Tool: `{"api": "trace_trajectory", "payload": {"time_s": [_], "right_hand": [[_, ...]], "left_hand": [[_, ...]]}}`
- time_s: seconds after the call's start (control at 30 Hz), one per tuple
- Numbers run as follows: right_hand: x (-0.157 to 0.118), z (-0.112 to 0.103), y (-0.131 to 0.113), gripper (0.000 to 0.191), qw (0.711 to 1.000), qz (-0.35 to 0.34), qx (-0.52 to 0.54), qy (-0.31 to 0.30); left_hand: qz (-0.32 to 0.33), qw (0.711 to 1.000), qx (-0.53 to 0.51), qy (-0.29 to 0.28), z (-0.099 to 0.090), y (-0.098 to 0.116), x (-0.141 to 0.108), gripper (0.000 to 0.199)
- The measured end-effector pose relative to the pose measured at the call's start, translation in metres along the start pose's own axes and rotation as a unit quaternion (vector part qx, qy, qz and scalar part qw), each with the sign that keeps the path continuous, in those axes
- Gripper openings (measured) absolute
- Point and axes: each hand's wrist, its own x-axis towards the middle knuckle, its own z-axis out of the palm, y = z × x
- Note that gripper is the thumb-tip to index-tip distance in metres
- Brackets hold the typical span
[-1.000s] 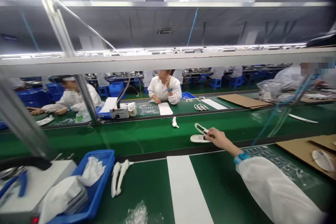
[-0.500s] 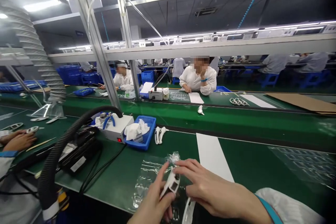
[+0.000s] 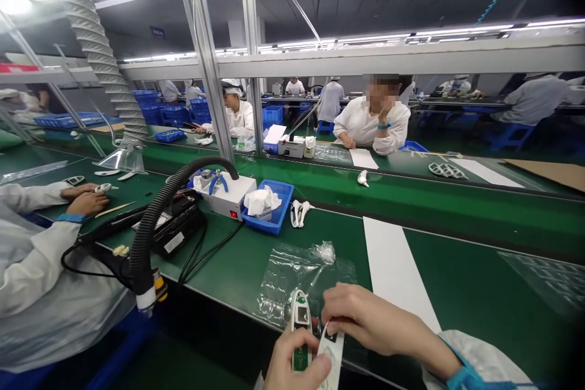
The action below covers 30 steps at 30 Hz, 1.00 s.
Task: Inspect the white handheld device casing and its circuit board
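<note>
My left hand (image 3: 292, 365) grips a slim white plastic housing (image 3: 295, 300) with a green circuit board and a square dark window inside. Its thumb also presses a long white cover (image 3: 336, 356) that lies alongside, at the right. At the upper end of that cover, my right hand (image 3: 365, 320) is closed, fingertips pinched at its dark opening. Whether a small part sits between those fingertips is hidden. Under and beyond the hands, a clear plastic bag (image 3: 287, 268) lies crumpled on the green bench.
A white paper strip (image 3: 397, 268) runs along the right. Further back are white curved parts (image 3: 299, 213), a blue tray (image 3: 274, 219) with white cloths, and a white box (image 3: 228, 198) with a black hose (image 3: 148, 219). A co-worker's hands (image 3: 89, 200) work at the left.
The view has swung left. The housing now stands upright in my left hand, with the cover brought in beside it. My right fingers have moved from the housing's tip to the cover's upper end.
</note>
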Motion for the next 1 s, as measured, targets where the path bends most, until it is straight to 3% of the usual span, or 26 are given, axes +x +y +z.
{"api": "trace_trajectory", "payload": {"time_s": [0.1,0.2,0.33,0.4,0.47,0.57,0.67,0.83,1.0], "right_hand": [[0.000,0.005,-0.001,0.024,1.000,0.009,0.021,0.015],[-0.004,0.008,-0.001,0.025,0.999,0.037,0.034,0.019],[-0.010,0.010,-0.001,0.025,0.997,0.059,0.039,0.013],[-0.010,0.012,-0.001,0.024,0.998,0.057,0.037,0.012],[-0.009,0.014,-0.001,0.022,0.998,0.055,0.032,0.015],[-0.007,0.016,0.000,0.022,0.998,0.056,0.030,0.018],[-0.007,0.019,-0.002,0.010,0.996,0.065,0.041,0.054],[-0.008,0.030,-0.016,0.007,0.989,0.059,-0.006,0.138],[-0.002,0.046,-0.027,0.012,0.977,0.046,-0.090,0.188]], "left_hand": [[0.011,0.999,-0.004,0.035,0.002,0.004,-0.008,0.037],[-0.037,0.994,-0.067,0.072,0.001,0.008,-0.015,0.064],[-0.094,0.981,-0.167,0.007,-0.004,0.006,-0.010,0.103],[-0.109,0.972,-0.204,-0.029,-0.006,0.001,-0.006,0.095],[-0.130,0.969,-0.209,-0.039,-0.005,-0.005,-0.004,0.071],[-0.187,0.969,-0.162,-0.017,0.000,-0.010,-0.007,0.050],[-0.211,0.964,-0.156,0.033,0.007,-0.013,-0.013,0.053],[-0.177,0.966,-0.161,0.097,0.019,-0.020,-0.011,0.051],[-0.083,0.984,-0.142,0.064,0.027,-0.019,-0.006,0.036]]}}
